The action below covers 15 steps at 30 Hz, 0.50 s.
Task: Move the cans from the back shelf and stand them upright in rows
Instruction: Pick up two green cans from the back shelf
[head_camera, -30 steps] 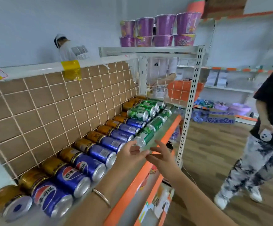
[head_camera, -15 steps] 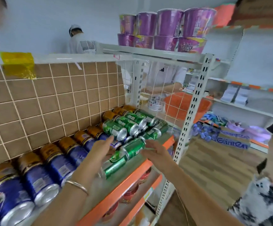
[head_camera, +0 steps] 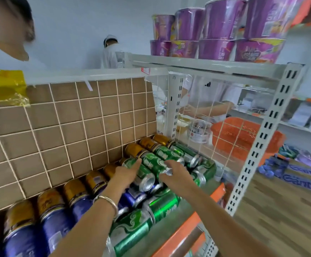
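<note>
Cans lie on their sides on the shelf (head_camera: pixel 184 227): gold cans (head_camera: pixel 47 201) along the back, blue cans (head_camera: pixel 56 225) in front of them, green cans (head_camera: pixel 162 206) at the front and right end. My left hand (head_camera: pixel 125 175) grips a lying green can (head_camera: pixel 145 175) stacked on top of the blue ones, thumb on its top. My right hand (head_camera: pixel 175 175) grips the silver end of the neighbouring green can (head_camera: pixel 154 164) between thumb and fingers. None of the cans in view is upright.
A wire grid backed with cardboard (head_camera: pixel 76 127) closes the shelf's back. Purple noodle bowls (head_camera: pixel 219 25) stand on the shelf above. A white slotted post (head_camera: pixel 262 138) bounds the right end. People (head_camera: pixel 110 52) work behind the rack, near an orange basket (head_camera: pixel 243 138).
Both hands have reached further along the shelf to the right, from the front green cans up onto the stacked green cans. The view has moved closer.
</note>
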Each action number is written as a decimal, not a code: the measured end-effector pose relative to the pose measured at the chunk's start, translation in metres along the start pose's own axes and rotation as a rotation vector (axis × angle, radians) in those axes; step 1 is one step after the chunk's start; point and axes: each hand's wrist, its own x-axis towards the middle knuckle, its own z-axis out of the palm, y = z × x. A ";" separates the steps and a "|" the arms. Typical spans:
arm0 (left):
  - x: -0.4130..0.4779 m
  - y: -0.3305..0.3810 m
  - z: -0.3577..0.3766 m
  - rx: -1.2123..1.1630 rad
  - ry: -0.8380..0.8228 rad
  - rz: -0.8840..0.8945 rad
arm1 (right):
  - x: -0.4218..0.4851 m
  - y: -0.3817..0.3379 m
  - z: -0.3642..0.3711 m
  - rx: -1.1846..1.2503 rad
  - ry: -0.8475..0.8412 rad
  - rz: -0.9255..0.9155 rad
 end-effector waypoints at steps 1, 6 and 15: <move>0.005 0.002 0.001 0.103 -0.022 0.012 | 0.011 -0.001 -0.001 -0.015 -0.015 0.005; 0.019 0.009 -0.009 0.148 -0.107 -0.010 | 0.057 -0.007 0.006 -0.254 -0.054 0.000; 0.029 -0.001 -0.025 -0.270 -0.229 -0.075 | 0.103 -0.022 0.023 -0.762 -0.241 -0.031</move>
